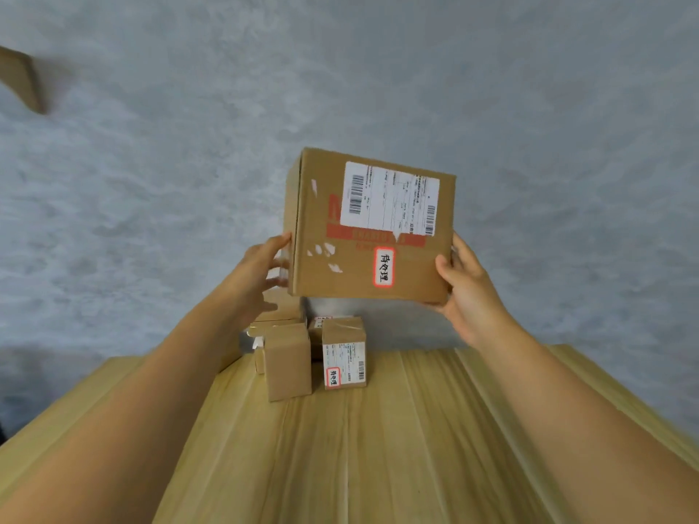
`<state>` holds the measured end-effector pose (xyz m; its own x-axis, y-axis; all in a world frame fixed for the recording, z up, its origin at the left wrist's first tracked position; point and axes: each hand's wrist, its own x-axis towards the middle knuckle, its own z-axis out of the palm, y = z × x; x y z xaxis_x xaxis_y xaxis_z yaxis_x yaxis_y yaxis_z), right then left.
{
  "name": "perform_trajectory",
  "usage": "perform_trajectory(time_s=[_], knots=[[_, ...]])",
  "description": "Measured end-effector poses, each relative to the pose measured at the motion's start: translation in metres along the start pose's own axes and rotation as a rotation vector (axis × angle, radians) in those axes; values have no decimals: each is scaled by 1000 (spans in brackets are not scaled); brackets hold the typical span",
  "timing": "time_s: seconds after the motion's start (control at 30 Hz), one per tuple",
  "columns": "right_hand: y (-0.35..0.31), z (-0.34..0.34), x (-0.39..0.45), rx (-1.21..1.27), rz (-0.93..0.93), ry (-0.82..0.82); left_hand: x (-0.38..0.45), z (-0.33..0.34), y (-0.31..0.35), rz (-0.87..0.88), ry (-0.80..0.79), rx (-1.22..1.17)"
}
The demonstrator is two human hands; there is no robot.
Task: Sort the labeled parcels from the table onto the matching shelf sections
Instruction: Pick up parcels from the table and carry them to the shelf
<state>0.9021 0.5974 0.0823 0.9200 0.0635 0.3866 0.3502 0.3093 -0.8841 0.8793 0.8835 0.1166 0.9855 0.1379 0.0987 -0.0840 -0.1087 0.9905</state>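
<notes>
A large cardboard parcel (363, 255) is lifted above the far end of the wooden table (378, 448). It carries a white shipping label and a small red-framed tag with black characters. My left hand (264, 270) presses flat against its left side with straight fingers. My right hand (465, 289) grips its lower right corner, thumb on the front face and fingers behind. Below it, several small parcels stand on the table, one (344, 353) with the same red-framed tag and one plain (287, 361).
Grey concrete floor (151, 183) surrounds the table. A piece of cardboard (20, 79) shows at the upper left edge of the view. No shelf is in sight.
</notes>
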Motion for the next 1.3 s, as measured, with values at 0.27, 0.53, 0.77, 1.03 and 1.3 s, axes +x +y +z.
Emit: perform_trajectory(time_s=[0.27, 0.53, 0.77, 1.03, 1.3], knots=[[-17, 0, 0, 146, -37, 313, -13, 29, -17, 19, -284, -205], [-8, 8, -13, 262, 173, 329, 0, 18, -13, 314, -93, -221], [-2, 33, -20, 109, 60, 436, 5, -10, -32, 40, -265, -157], [3, 73, -21, -103, 26, 455, 25, -34, -68, -114, -569, -200], [20, 95, -49, -324, 149, 590, 22, -29, -101, -144, -705, -263]])
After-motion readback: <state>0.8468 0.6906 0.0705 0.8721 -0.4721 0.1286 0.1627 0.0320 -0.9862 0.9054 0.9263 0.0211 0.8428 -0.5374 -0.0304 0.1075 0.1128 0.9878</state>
